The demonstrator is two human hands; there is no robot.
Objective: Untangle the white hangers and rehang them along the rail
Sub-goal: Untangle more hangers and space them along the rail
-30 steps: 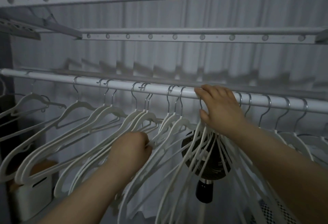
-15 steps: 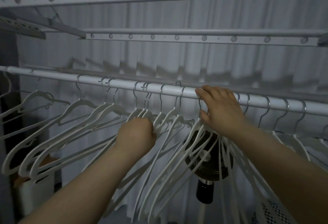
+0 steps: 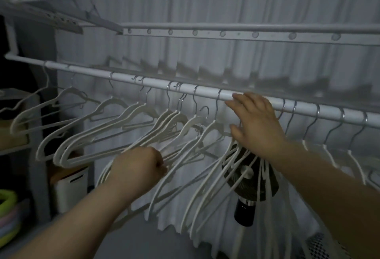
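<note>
Several white hangers (image 3: 115,106) with metal hooks hang along a white rail (image 3: 205,91) that slopes down to the right. My left hand (image 3: 137,168) is fisted on the lower bars of a bundle of hangers below the rail's middle. One hanger (image 3: 193,123) in that bundle has its hook off the rail, pointing up just below it. My right hand (image 3: 257,123) rests over the rail with fingers on top, thumb pressed against a tight cluster of hangers (image 3: 230,168) beneath it. More hangers (image 3: 327,147) hang spaced out to the right.
Two perforated metal bars (image 3: 226,33) run above the rail, with a white curtain (image 3: 226,63) behind. A black fan (image 3: 246,178) stands behind the right cluster. A white bin (image 3: 70,186) and shelf with coloured items (image 3: 8,217) sit at the left.
My left hand moved up toward the hanger necks, then dropped lower and pulled a bundle leftward; one hook has come off the rail. My right hand stayed on the rail.
</note>
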